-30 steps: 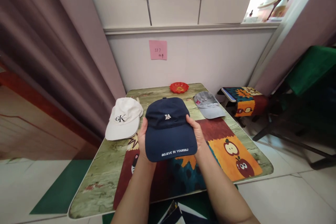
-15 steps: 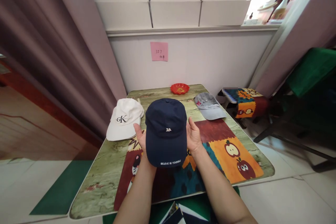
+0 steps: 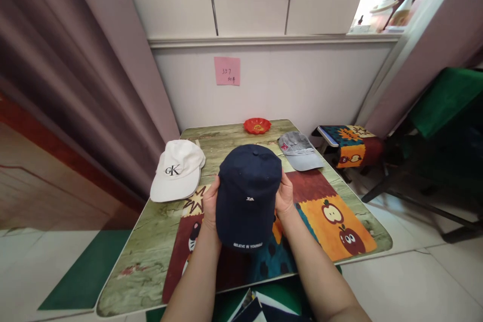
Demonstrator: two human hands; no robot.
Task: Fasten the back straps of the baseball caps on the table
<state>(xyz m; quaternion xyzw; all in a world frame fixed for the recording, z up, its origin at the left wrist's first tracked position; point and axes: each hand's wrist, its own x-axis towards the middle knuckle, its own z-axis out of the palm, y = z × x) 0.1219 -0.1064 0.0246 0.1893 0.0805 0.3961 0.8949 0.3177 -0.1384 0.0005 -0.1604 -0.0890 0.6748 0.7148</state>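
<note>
A navy baseball cap point(image 3: 247, 201) with small white lettering on its front and brim is held between both hands, brim toward me, above the table's near middle. My left hand point(image 3: 211, 204) grips the cap's left side, thumb showing at its edge and the other fingers hidden behind it. On the opposite side my right hand point(image 3: 284, 193) holds the cap's edge, its fingers partly hidden. To the left lies a white cap point(image 3: 179, 168) with dark letters, brim forward. A faded grey cap point(image 3: 300, 151) with a small red patch rests at the far right.
A green wood-pattern table point(image 3: 132, 261) bears a colourful placemat point(image 3: 317, 216) under my arms. A red scalloped dish point(image 3: 257, 126) stands at the back edge near the wall. Right of the table is a small stool point(image 3: 352, 148) with a patterned cover and a phone-like object.
Both thumbs have closed in on the navy cap's sides. The cap has shifted slightly right and tipped, showing more of its crown. The other caps stay put.
</note>
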